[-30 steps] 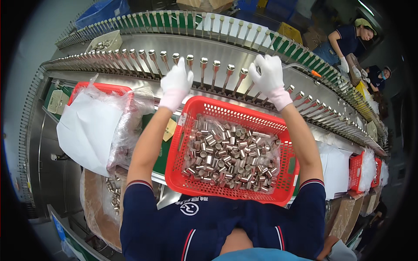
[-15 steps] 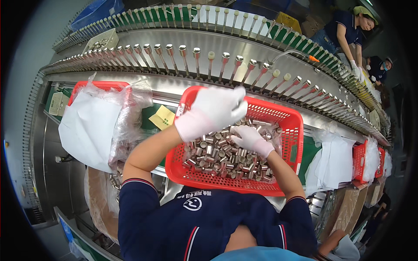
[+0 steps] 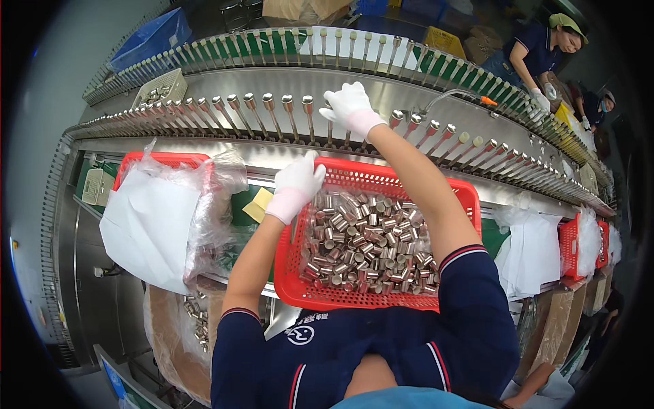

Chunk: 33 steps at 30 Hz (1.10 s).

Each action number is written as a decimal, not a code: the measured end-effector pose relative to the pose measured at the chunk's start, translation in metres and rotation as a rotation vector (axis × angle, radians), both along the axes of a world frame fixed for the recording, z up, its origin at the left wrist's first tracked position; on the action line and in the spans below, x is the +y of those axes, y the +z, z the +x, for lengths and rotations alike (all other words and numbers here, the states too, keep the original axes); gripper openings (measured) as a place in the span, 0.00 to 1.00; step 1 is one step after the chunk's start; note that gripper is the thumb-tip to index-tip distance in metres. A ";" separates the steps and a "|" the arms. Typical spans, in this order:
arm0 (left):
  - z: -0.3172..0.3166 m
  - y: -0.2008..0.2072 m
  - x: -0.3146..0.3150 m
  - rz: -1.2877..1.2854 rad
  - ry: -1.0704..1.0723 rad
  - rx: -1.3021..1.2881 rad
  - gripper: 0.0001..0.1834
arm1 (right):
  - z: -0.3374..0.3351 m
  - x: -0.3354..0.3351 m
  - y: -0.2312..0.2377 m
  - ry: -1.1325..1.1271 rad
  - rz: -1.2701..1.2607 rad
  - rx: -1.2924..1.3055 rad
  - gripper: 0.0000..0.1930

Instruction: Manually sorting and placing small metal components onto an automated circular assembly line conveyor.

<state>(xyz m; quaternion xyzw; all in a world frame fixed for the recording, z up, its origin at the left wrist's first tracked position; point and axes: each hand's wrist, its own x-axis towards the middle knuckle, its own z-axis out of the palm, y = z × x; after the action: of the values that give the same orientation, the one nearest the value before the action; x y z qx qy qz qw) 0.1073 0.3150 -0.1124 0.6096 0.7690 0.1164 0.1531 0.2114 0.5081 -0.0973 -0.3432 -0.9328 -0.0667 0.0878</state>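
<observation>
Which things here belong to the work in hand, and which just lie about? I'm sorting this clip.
In use:
- red plastic mesh basket
- small shiny metal sleeves in it
- curved row of metal pegs
- left hand at the basket rim
- right hand at the pegs

Lying about:
- white sheet over second red basket
- yellow paper slip
- grey tray

A curved stainless-steel conveyor bench (image 3: 409,88) lined with upright metal pins is seen; a red perforated plastic basket (image 3: 470,198) of small metal tubes is rested on its front ledge
</observation>
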 end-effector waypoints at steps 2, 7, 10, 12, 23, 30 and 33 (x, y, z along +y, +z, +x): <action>-0.009 0.009 0.037 0.072 0.089 0.035 0.31 | 0.004 0.007 -0.009 -0.037 -0.017 0.058 0.14; -0.022 0.012 0.111 0.201 -0.015 0.144 0.21 | 0.049 -0.062 0.092 0.217 0.154 0.575 0.10; -0.018 -0.013 0.148 0.200 0.062 0.241 0.13 | 0.106 -0.106 0.084 0.116 -0.146 0.317 0.12; 0.016 0.015 0.143 0.234 0.033 0.190 0.13 | 0.150 -0.137 0.025 0.025 -0.344 0.205 0.14; 0.059 -0.005 -0.036 -0.737 -0.696 0.142 0.25 | 0.096 -0.091 -0.019 -0.066 -0.080 0.364 0.19; 0.054 0.032 0.064 0.085 -0.059 0.113 0.21 | 0.070 0.009 -0.018 -0.125 0.008 0.012 0.13; 0.055 0.036 0.113 0.097 -0.152 0.212 0.29 | 0.089 -0.008 -0.015 -0.191 0.099 0.348 0.11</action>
<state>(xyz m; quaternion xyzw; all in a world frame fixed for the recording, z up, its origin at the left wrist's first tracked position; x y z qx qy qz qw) 0.1622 0.4283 -0.0763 0.6817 0.7259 0.0765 0.0498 0.3004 0.5003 -0.1124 -0.4317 -0.8623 -0.0600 0.2577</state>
